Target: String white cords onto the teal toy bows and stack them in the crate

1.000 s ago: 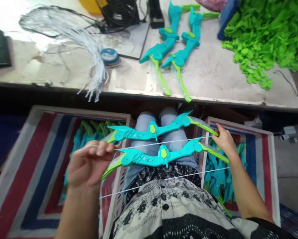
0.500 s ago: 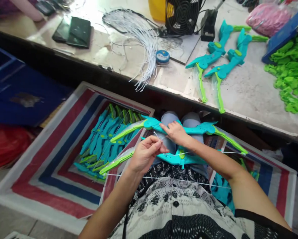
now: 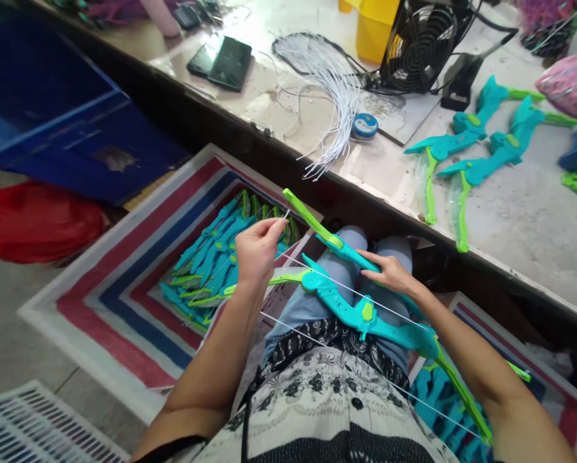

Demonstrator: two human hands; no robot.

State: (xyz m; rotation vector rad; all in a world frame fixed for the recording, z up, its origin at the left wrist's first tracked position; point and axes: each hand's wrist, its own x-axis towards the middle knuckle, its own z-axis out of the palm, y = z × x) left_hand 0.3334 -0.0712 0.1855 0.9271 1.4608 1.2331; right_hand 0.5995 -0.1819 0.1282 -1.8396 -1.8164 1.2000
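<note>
My left hand [image 3: 259,247] pinches the end of a white string [image 3: 288,213] beside the tip of a green limb. That limb belongs to a teal and green toy bow [image 3: 346,249], which my right hand [image 3: 389,273] grips at its teal middle. The string runs from my left hand down to the right, under my right forearm. Across my lap lies a second toy bow [image 3: 336,302], its own white string [image 3: 307,335] stretched over my shirt. My right forearm hides part of the held bow.
Several finished-looking bows [image 3: 215,244] fill a striped bin [image 3: 138,308] at left; more lie in the right bin [image 3: 500,347]. On the table [image 3: 288,116] are two bows [image 3: 500,148], a string bundle [image 3: 336,96], a blue round tin [image 3: 365,125] and a fan [image 3: 418,51].
The held bow has turned so its left limb points up and away. My left hand has moved left and up with the string end; the camera view has shifted left.
</note>
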